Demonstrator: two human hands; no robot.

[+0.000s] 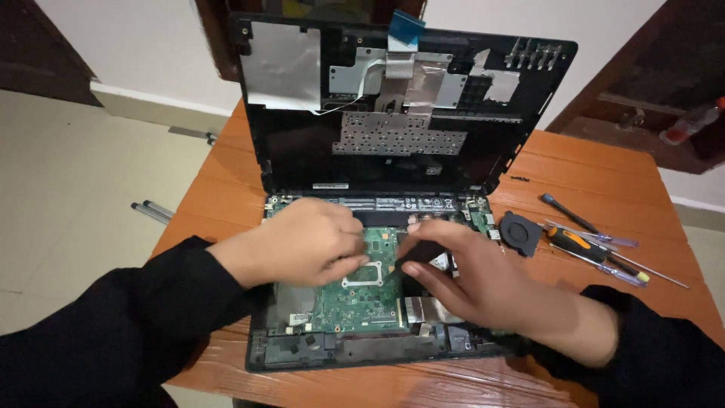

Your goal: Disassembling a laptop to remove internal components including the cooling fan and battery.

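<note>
Green circuit board (362,298), flat and rectangular, lies in the opened black plastic laptop (302,344) at tabletop (574,174) centre, long axis 12–6. Left hand (306,242) grip is curled on the board; right hand (468,279) grip pinches a black part (420,249). Round fan (519,233) at 3 o'clock.

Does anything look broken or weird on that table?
Yes. The black laptop lies opened up, its green circuit board bare under the left hand and right hand. A round black cooling fan sits loose on the orange wooden table, beside several screwdrivers.
</note>
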